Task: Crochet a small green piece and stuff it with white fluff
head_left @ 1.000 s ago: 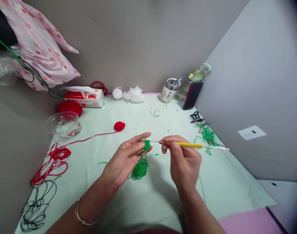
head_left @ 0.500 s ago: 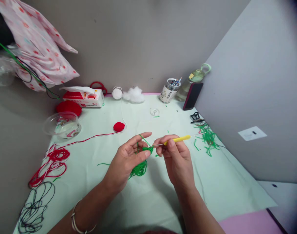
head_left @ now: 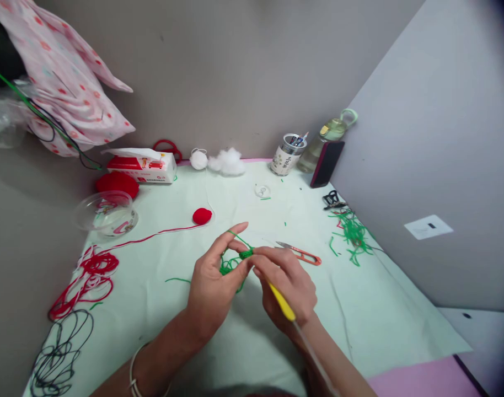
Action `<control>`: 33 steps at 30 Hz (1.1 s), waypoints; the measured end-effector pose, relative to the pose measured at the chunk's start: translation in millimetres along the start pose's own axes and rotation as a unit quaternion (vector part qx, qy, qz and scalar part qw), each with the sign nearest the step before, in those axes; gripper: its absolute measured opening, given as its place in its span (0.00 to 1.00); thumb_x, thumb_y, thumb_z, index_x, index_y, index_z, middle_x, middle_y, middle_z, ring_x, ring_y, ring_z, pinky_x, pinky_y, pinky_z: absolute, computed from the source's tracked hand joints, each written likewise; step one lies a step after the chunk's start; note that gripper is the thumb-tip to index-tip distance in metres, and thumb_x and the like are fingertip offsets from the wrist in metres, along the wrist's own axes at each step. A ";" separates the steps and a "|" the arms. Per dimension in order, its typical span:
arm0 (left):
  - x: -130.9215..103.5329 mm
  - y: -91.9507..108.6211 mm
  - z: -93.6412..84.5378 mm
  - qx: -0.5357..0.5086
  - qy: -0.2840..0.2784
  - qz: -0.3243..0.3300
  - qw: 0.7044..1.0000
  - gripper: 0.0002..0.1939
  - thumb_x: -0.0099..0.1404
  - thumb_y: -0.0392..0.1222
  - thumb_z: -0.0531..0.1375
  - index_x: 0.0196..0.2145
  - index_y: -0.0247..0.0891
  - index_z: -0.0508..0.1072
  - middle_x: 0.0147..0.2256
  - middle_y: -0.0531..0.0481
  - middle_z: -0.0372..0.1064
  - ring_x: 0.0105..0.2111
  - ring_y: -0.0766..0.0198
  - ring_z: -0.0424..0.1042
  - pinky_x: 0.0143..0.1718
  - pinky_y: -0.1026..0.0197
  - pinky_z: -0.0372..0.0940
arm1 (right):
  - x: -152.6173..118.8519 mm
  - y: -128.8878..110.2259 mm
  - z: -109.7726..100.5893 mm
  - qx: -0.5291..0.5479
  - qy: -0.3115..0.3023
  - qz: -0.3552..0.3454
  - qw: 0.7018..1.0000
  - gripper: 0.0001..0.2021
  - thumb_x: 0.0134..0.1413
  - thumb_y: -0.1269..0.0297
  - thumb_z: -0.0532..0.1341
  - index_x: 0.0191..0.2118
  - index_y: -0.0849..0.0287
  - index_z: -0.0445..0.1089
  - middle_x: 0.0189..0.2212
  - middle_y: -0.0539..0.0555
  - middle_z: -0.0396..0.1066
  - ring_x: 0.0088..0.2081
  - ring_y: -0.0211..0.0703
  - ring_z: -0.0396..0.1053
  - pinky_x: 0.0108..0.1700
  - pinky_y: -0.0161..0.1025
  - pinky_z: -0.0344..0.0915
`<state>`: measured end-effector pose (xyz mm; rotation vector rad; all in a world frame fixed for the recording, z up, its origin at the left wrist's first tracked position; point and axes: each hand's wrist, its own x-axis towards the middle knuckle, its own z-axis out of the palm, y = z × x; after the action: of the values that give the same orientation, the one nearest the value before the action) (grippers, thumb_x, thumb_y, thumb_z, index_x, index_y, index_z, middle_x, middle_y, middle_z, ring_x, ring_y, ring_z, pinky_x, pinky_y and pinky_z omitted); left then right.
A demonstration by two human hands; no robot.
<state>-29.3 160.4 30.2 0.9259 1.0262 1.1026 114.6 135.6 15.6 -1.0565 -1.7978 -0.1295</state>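
My left hand (head_left: 214, 278) pinches a small green crocheted piece (head_left: 246, 253) between thumb and fingers, with green yarn running over its raised index finger. My right hand (head_left: 287, 278) is closed round a crochet hook with a yellow handle (head_left: 282, 300); its thumb and index fingertips touch the right end of the green piece. The handle slants down toward me, and the tip at the piece is hidden by the fingers. Behind my left hand lies a loose bundle of green yarn (head_left: 227, 267). Orange thread snips (head_left: 305, 256) rest just beyond my right hand.
A red ball (head_left: 202, 216) lies mid-table, with red yarn (head_left: 98, 263) and dark cord (head_left: 62, 353) at left. Green scraps (head_left: 353, 231) and black clips (head_left: 332, 200) are at right. A tissue box (head_left: 156, 167), pen tin (head_left: 287, 156), bottle (head_left: 314, 149) and phone (head_left: 327, 164) stand behind.
The hook has swung from pointing right to slanting down toward me. My right hand has moved left against the green piece, and the orange snips have come into view.
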 end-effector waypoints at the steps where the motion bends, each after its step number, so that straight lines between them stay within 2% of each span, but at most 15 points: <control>1: 1.1 1.0 -0.3 -0.050 -0.023 -0.036 0.998 0.26 0.60 0.40 0.72 0.57 0.48 0.79 0.36 0.53 0.72 0.34 0.66 0.69 0.36 0.65 0.65 | -2.0 0.8 1.1 -0.010 0.008 -0.001 1.000 0.17 0.64 0.76 0.62 0.53 0.51 0.76 0.43 0.58 0.81 0.41 0.47 0.78 0.38 0.43 0.76; 4: 6.4 5.8 -2.7 -0.208 -0.100 -0.154 0.961 0.24 0.61 0.42 0.72 0.56 0.41 0.79 0.35 0.51 0.73 0.37 0.65 0.71 0.43 0.64 0.66 | -2.6 1.4 0.1 0.031 0.035 0.044 0.998 0.18 0.63 0.76 0.63 0.51 0.46 0.78 0.43 0.55 0.80 0.42 0.48 0.78 0.40 0.45 0.76; 6: 9.8 8.8 -5.2 -0.245 -0.116 -0.185 0.945 0.22 0.61 0.41 0.72 0.53 0.39 0.81 0.36 0.49 0.74 0.38 0.65 0.72 0.45 0.63 0.66 | 2.0 0.4 -2.6 0.104 0.061 0.118 0.986 0.15 0.66 0.75 0.60 0.49 0.48 0.78 0.38 0.54 0.79 0.37 0.45 0.76 0.37 0.44 0.74; 9: 11.3 10.8 -7.6 -0.212 -0.102 -0.148 0.961 0.21 0.60 0.40 0.72 0.52 0.42 0.82 0.35 0.51 0.72 0.37 0.66 0.70 0.42 0.64 0.64 | 10.6 -0.3 -4.3 0.267 0.115 0.230 0.928 0.12 0.70 0.71 0.57 0.43 0.53 0.78 0.33 0.53 0.76 0.31 0.41 0.71 0.31 0.40 0.70; 10: 10.6 10.6 -7.7 -0.195 -0.103 -0.133 0.966 0.20 0.60 0.40 0.72 0.51 0.43 0.82 0.34 0.52 0.71 0.36 0.66 0.69 0.40 0.64 0.63 | 12.6 0.1 -3.6 0.314 0.117 0.252 0.908 0.11 0.70 0.69 0.58 0.42 0.53 0.78 0.33 0.52 0.75 0.30 0.40 0.70 0.31 0.40 0.69; 12: 8.0 9.1 -6.5 -0.165 -0.111 -0.108 0.974 0.19 0.61 0.41 0.71 0.50 0.45 0.83 0.34 0.53 0.71 0.35 0.67 0.68 0.39 0.64 0.62 | 14.7 1.4 -1.2 0.344 0.091 0.264 0.897 0.09 0.70 0.66 0.59 0.40 0.53 0.79 0.34 0.53 0.76 0.32 0.41 0.71 0.32 0.40 0.70; 16: 3.8 4.5 -2.5 -0.119 -0.106 -0.083 0.984 0.18 0.63 0.43 0.71 0.51 0.46 0.82 0.34 0.53 0.71 0.36 0.66 0.68 0.40 0.64 0.62 | 13.7 1.6 2.4 0.271 0.045 0.252 0.928 0.09 0.69 0.69 0.60 0.41 0.54 0.79 0.35 0.53 0.79 0.35 0.43 0.75 0.36 0.41 0.72; 19: 4.3 2.7 -0.5 -0.138 -0.067 -0.082 0.985 0.21 0.62 0.41 0.72 0.53 0.47 0.81 0.33 0.55 0.71 0.37 0.68 0.69 0.42 0.65 0.62 | 10.2 -1.7 1.8 0.173 0.029 0.184 0.967 0.11 0.67 0.74 0.61 0.43 0.52 0.80 0.36 0.53 0.79 0.36 0.44 0.76 0.36 0.41 0.73; 22: 6.7 3.0 -0.4 -0.215 -0.090 -0.137 0.963 0.21 0.61 0.41 0.72 0.53 0.42 0.81 0.35 0.52 0.74 0.38 0.67 0.71 0.45 0.64 0.64 | 6.5 -3.0 -0.3 0.068 0.019 0.085 0.994 0.15 0.62 0.77 0.64 0.45 0.49 0.81 0.41 0.55 0.79 0.40 0.45 0.76 0.39 0.43 0.74; 24: 8.8 3.8 -2.0 -0.255 -0.119 -0.175 0.943 0.20 0.61 0.41 0.71 0.51 0.39 0.82 0.38 0.49 0.76 0.41 0.64 0.73 0.48 0.62 0.65 | 6.3 -1.2 -2.2 0.086 0.031 0.092 0.992 0.15 0.63 0.77 0.63 0.47 0.49 0.80 0.41 0.54 0.80 0.40 0.44 0.76 0.40 0.42 0.73; 26: 10.3 4.5 -4.6 -0.255 -0.118 -0.178 0.943 0.18 0.61 0.41 0.71 0.49 0.38 0.83 0.38 0.48 0.75 0.42 0.63 0.73 0.49 0.61 0.66 | 8.2 2.1 -3.8 0.170 0.057 0.174 0.968 0.13 0.67 0.74 0.61 0.47 0.50 0.79 0.38 0.53 0.79 0.36 0.41 0.75 0.37 0.40 0.72; 28: 10.5 4.6 -6.9 -0.219 -0.105 -0.153 0.958 0.17 0.61 0.40 0.71 0.49 0.40 0.83 0.36 0.51 0.74 0.39 0.64 0.73 0.46 0.62 0.66 | 10.5 5.2 -4.2 0.279 0.073 0.269 0.919 0.11 0.70 0.69 0.59 0.44 0.51 0.79 0.35 0.51 0.77 0.31 0.38 0.72 0.33 0.38 0.70; 30: 9.3 3.6 -7.8 -0.168 -0.109 -0.121 0.972 0.17 0.61 0.41 0.71 0.49 0.43 0.83 0.35 0.52 0.73 0.37 0.65 0.71 0.43 0.62 0.65 | 11.7 6.8 -3.2 0.356 0.052 0.313 0.879 0.09 0.70 0.65 0.60 0.42 0.51 0.79 0.35 0.50 0.76 0.31 0.38 0.71 0.33 0.37 0.69; 33: 6.4 1.2 -7.5 -0.090 -0.124 -0.067 0.986 0.17 0.64 0.43 0.70 0.51 0.48 0.82 0.38 0.51 0.75 0.40 0.63 0.71 0.44 0.61 0.64 | 10.9 6.3 -0.9 0.354 0.019 0.318 0.879 0.08 0.68 0.63 0.63 0.41 0.52 0.80 0.35 0.51 0.77 0.33 0.38 0.71 0.36 0.37 0.69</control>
<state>-36.0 167.4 28.2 0.8123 0.7597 0.9251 118.5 145.4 22.5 -1.0144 -1.2032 0.8435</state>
